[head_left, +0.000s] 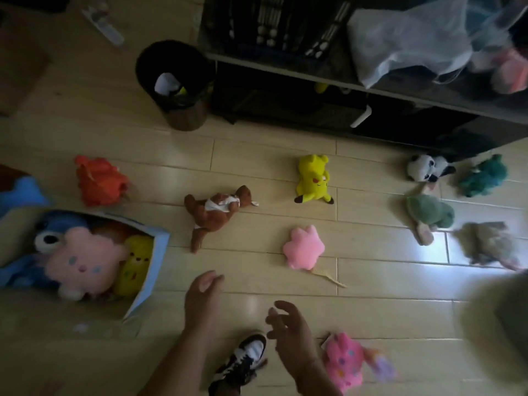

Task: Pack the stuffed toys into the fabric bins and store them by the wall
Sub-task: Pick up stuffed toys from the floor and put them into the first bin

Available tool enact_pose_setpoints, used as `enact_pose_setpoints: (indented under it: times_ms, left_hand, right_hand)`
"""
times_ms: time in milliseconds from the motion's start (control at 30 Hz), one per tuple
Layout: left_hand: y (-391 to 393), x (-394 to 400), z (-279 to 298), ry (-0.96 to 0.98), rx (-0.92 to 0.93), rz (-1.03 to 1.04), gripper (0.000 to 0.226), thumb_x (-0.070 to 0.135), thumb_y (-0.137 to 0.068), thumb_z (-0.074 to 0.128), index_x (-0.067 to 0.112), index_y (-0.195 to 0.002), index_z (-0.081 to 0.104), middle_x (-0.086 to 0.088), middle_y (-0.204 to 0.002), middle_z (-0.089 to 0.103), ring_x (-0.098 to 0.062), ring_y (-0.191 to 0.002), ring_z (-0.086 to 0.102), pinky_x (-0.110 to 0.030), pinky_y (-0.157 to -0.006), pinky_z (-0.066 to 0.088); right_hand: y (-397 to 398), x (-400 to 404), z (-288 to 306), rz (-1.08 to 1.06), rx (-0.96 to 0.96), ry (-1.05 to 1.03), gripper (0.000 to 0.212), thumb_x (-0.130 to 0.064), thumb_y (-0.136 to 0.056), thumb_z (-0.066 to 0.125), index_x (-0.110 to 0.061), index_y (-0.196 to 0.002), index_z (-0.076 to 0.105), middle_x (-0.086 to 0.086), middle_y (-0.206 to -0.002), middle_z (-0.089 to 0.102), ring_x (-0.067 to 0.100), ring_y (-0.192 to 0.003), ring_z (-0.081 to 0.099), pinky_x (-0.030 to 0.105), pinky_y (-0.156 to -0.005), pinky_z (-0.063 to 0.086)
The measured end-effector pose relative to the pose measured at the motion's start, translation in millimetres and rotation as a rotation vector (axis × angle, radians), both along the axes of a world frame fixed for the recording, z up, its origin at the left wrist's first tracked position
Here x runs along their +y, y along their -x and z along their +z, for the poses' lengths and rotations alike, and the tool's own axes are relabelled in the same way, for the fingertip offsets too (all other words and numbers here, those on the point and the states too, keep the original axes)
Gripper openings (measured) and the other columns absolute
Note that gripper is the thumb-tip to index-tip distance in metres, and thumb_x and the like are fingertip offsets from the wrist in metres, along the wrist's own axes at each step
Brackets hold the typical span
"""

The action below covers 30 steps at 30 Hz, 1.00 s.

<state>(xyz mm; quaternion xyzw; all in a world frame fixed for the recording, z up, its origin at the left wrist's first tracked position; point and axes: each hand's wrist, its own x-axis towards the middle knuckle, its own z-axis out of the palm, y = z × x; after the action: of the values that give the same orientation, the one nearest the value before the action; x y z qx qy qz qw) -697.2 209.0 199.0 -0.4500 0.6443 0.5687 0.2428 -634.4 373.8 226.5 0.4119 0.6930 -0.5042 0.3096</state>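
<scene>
A light blue fabric bin [155, 261] stands at the left, filled with a pink, a blue and a yellow plush. Loose on the wood floor lie a brown toy [213, 214], a yellow toy [313, 178], a pink star toy [303, 247], an orange toy [98, 180], a panda [425, 167], a teal toy [484, 175], a green toy [430, 215], a grey toy [488, 242] and a pink dotted toy [344, 362]. My left hand [201, 295] and my right hand [288, 330] hover over the floor, fingers relaxed, holding nothing.
A black round bin [175, 81] stands beside a dark low shelf unit [371, 90] carrying a clear plastic bag [414, 38]. A comb [328, 277] lies by the pink star. My shoe [243, 361] is between my arms. A second blue bin [20, 192] shows at the far left.
</scene>
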Motion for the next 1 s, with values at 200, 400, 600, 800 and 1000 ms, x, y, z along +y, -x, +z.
enact_pose_setpoints:
  times_ms: [200,400,600,800,1000]
  left_hand:
    - [59,102,-7,-0.101,-0.06,0.025,0.017,0.017,-0.087,0.067,0.02,-0.104,0.064,-0.007,-0.112,0.067,-0.023,-0.102,0.061,-0.037,-0.093,0.049]
    - [119,182,-76,-0.111,-0.11,-0.1,0.075,0.038,-0.063,0.074,0.014,-0.131,0.053,-0.006,-0.127,0.058,-0.02,-0.108,0.055,-0.027,-0.084,0.04]
    - [123,240,-242,-0.115,-0.13,-0.433,0.039,0.03,-0.09,0.064,0.018,-0.126,0.058,0.002,-0.118,0.063,-0.016,-0.1,0.058,-0.029,-0.083,0.046]
    - [92,278,-356,-0.142,-0.222,-0.427,0.005,0.032,-0.091,0.058,0.03,-0.096,0.06,0.001,-0.103,0.064,-0.025,-0.101,0.063,-0.043,-0.084,0.055]
    - [79,285,-327,-0.394,-0.407,-0.125,0.06,0.069,-0.088,0.044,0.036,-0.138,0.036,0.002,-0.134,0.052,-0.03,-0.113,0.059,-0.051,-0.086,0.053]
  right_hand:
    - [62,79,-14,-0.051,-0.046,0.036,0.02,-0.029,-0.091,0.065,-0.019,-0.107,0.058,0.006,-0.083,0.067,0.016,-0.058,0.057,0.02,-0.046,0.037]
    - [132,184,-108,0.052,-0.089,-0.059,0.041,-0.021,-0.09,0.062,-0.005,-0.127,0.054,0.01,-0.101,0.061,0.028,-0.09,0.06,0.037,-0.08,0.053]
    - [137,274,-299,-0.074,-0.304,-0.087,0.057,-0.027,-0.08,0.077,-0.014,-0.129,0.051,0.01,-0.079,0.06,0.024,-0.068,0.054,0.041,-0.068,0.053]
    - [134,293,-412,-0.184,-0.285,0.105,0.1,-0.035,-0.075,0.081,-0.031,-0.15,0.016,0.008,-0.141,0.041,0.034,-0.116,0.052,0.043,-0.06,0.055]
    - [144,269,-368,0.306,0.104,-0.135,0.063,-0.036,-0.074,0.08,-0.02,-0.127,0.05,-0.004,-0.109,0.056,0.02,-0.097,0.057,0.038,-0.081,0.053]
